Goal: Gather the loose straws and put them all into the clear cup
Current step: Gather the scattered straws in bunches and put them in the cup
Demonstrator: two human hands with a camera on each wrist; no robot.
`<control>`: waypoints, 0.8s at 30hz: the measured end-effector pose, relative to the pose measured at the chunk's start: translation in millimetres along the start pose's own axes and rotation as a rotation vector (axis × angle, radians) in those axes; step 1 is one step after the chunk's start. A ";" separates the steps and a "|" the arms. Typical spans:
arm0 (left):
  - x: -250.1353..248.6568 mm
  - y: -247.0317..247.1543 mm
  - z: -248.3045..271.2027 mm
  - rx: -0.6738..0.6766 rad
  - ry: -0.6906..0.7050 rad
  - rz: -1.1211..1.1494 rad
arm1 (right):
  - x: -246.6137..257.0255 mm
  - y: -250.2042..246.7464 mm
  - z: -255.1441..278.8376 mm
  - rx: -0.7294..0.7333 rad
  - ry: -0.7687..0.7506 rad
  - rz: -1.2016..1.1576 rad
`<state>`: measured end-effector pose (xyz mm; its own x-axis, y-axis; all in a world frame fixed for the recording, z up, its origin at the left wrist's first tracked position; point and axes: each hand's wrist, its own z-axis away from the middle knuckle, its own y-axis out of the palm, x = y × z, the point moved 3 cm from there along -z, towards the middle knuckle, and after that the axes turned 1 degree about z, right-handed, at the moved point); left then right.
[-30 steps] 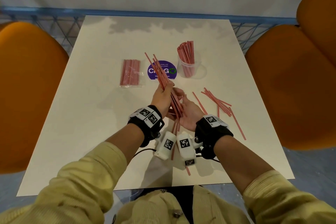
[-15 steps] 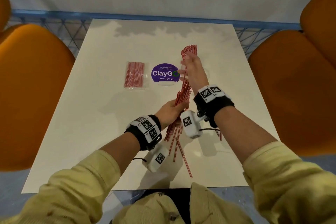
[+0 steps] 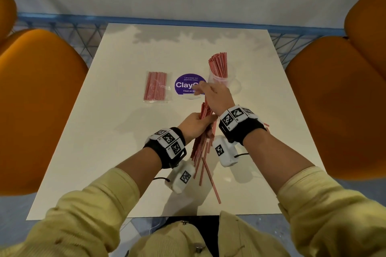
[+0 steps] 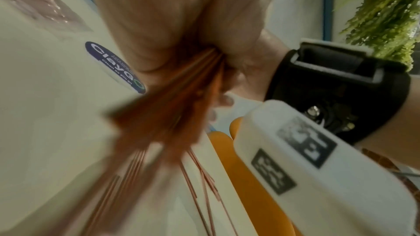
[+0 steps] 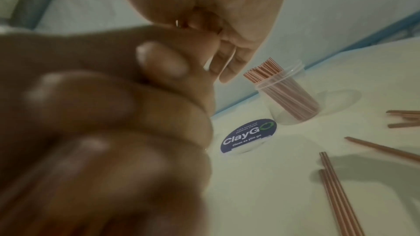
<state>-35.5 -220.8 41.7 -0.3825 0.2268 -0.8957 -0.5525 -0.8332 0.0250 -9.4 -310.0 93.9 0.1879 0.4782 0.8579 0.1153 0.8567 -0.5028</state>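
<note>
My left hand [image 3: 198, 124] grips a thick bundle of red straws [image 3: 201, 144] near its middle, above the table's centre. The bundle tilts up and away toward the clear cup [image 3: 231, 81]. The left wrist view shows my fingers [image 4: 181, 24] wrapped round the blurred bundle [image 4: 181, 96]. My right hand [image 3: 215, 94] lies over the bundle's far end with fairly straight fingers, just in front of the cup. Several straws [image 3: 218, 64] stand in the cup [image 5: 293, 96]. Loose straws [image 3: 211, 181] lie on the table below my left hand, and more [image 5: 336, 186] lie to the right.
A sealed packet of straws [image 3: 155, 86] lies left of a round purple ClayGo sticker [image 3: 186, 85]. The white table [image 3: 125, 152] has orange chairs on the left [image 3: 37, 100] and right [image 3: 338, 100]. A blue railing runs behind its far edge.
The bundle has swung from leaning far-left to pointing at the cup. My right hand rose from under the bundle to its far end by the cup.
</note>
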 end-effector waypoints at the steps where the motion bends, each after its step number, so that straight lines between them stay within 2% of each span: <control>1: -0.4 0.5 -0.2 -0.017 0.006 0.037 | -1.7 1.5 0.3 0.008 0.015 -0.008; 5: -4.6 -4.2 -3.0 -0.171 0.058 0.295 | -15.8 7.4 5.6 -0.029 0.127 -0.352; 7: -9.1 -13.3 -5.3 -0.289 0.120 0.422 | -30.0 12.7 16.8 -0.016 0.244 -0.475; 9: -13.6 -22.9 -6.4 -0.382 0.160 0.551 | -41.4 19.4 34.4 0.098 0.360 -0.526; 11: -16.7 -29.5 -7.4 -0.446 0.172 0.638 | -46.0 26.7 48.3 0.243 0.385 -0.543; 14: -17.6 -32.4 -8.6 -0.477 0.135 0.621 | -44.9 31.6 51.8 0.278 0.325 -0.534; 20: -15.3 -20.5 -8.1 -0.390 0.024 0.503 | -33.0 31.2 41.8 0.159 0.069 -0.042; 24: -16.2 -19.2 -9.1 -0.408 0.047 0.441 | -33.0 33.0 41.0 0.154 0.003 0.036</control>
<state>-11.9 -213.0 51.7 -0.4728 -0.1993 -0.8583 -0.0165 -0.9719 0.2347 -51.8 -289.6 53.3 0.1921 0.5092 0.8389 -0.0423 0.8583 -0.5113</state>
